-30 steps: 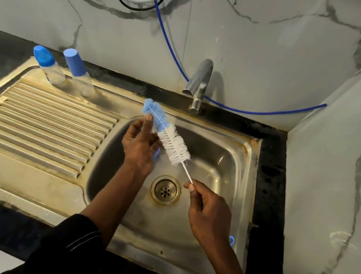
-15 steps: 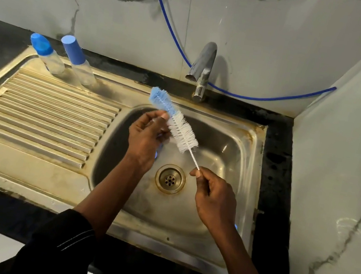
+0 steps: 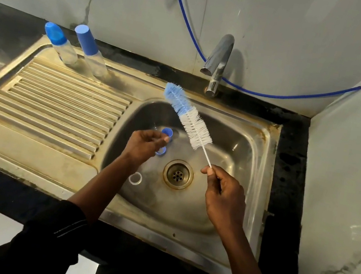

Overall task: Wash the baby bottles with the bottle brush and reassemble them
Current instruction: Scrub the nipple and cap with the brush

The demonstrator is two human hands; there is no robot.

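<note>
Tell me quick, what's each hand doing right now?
Left hand: closed on a small blue plastic bottle part.
Right hand: pinching the thin white wire handle of the blue-and-white bristled bottle brush.

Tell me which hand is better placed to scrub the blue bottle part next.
Right. The right hand pinches the bottle brush by its wire handle, while the left hand holds the blue part over the sink.

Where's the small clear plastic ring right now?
Head view: the small clear plastic ring lies on the steel sink basin floor, just left of the round drain, beside the left forearm.
</note>
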